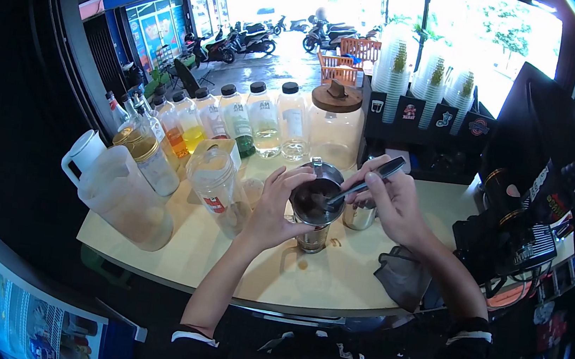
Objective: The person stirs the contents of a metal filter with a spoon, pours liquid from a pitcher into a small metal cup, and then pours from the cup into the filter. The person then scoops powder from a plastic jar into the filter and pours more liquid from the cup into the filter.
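A metal cup (307, 214) with dark liquid inside is gripped by my left hand (275, 210), its fingers curved round the rim and side. My right hand (397, 202) pinches a black-handled utensil (389, 168), whose lower end reaches down into the cup. The utensil's tip is hidden in the liquid. Directly below the cup, a shiny glass (312, 240) stands on the counter, partly covered by the cup in this view. Behind my right wrist sits a metal canister (359, 218). A few brown spots mark the counter near the glass.
On the counter (339, 285), a clear jar (219, 189) and a large pitcher (122, 196) stand at left. Several capped bottles (262, 120) and a wooden-lidded jar (335, 125) line the back. A grey cloth (402, 278) lies right; stacked plastic cups (392, 67) rise behind.
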Demonstrator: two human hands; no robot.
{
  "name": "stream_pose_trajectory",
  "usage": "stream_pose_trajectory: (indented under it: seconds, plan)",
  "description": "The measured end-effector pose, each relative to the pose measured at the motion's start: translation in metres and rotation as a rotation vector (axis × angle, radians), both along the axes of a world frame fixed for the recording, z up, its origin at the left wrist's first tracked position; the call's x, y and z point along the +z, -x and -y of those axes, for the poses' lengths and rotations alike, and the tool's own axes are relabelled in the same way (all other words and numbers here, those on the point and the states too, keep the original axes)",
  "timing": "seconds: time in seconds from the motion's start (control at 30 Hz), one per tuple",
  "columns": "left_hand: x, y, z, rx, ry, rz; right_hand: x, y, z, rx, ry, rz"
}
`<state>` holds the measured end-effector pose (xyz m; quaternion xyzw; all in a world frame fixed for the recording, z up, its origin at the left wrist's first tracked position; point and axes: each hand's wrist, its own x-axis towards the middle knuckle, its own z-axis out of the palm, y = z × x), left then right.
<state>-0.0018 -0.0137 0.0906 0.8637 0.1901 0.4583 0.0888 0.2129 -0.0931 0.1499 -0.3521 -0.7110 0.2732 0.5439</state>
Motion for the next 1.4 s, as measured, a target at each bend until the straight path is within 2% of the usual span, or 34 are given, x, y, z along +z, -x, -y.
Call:
stream_pose_trajectory:
  seconds: [0.07, 0.1, 0.17, 0.2, 0.27, 0.3, 0.37, 0.5, 0.67, 1.0, 1.1, 1.17, 1.3, 1.37, 1.4]
  plan:
    - [-0.001, 0.0, -0.001, 0.002, -0.005, 0.007, 0.0, 0.0, -0.001, 0.127, 0.12, -0.179]
    - [-0.002, 0.0, -0.001, 0.002, -0.009, 0.012, 0.0, 0.0, -0.001, 0.128, 0.121, -0.179]
    - [-0.001, 0.0, 0.0, 0.001, -0.008, 0.001, -0.001, 0.001, -0.001, 0.056, 0.047, 0.067]
    - [0.0, -0.001, 0.001, -0.001, -0.007, -0.009, -0.002, 0.001, -0.002, 0.054, 0.047, 0.066]
    - [-0.001, 0.0, 0.0, 0.013, -0.026, -0.017, -0.003, 0.0, -0.004, 0.104, 0.066, -0.146]
    - [-0.002, 0.0, 0.0, 0.03, -0.045, -0.024, -0.002, 0.0, -0.004, 0.106, 0.067, -0.145]
    - [-0.002, 0.001, -0.001, 0.025, -0.042, -0.036, 0.001, -0.001, -0.004, 0.094, 0.084, 0.02]
    - [-0.001, 0.001, 0.0, 0.032, -0.038, -0.044, 0.007, -0.005, -0.005, 0.032, 0.064, 0.045]
    - [-0.001, -0.001, 0.001, 0.019, -0.037, -0.057, 0.005, 0.0, -0.006, 0.104, 0.078, 0.106]
    - [-0.004, 0.002, 0.001, 0.025, -0.006, -0.021, -0.002, 0.002, -0.007, 0.024, 0.036, 0.105]
    - [-0.002, 0.002, -0.001, 0.062, -0.071, -0.061, -0.005, 0.006, -0.008, 0.091, 0.034, 0.109]
    - [-0.002, 0.002, 0.001, 0.061, -0.055, -0.052, -0.002, 0.008, -0.004, 0.09, 0.035, -0.006]
    - [-0.002, 0.005, 0.001, 0.049, -0.052, -0.044, 0.002, 0.001, -0.004, 0.158, 0.077, -0.062]
    - [-0.003, 0.005, 0.001, 0.048, -0.037, -0.047, 0.0, 0.0, -0.006, 0.126, 0.09, 0.133]
    - [-0.004, 0.005, 0.002, 0.047, -0.023, -0.05, 0.0, -0.002, -0.008, 0.124, 0.089, 0.133]
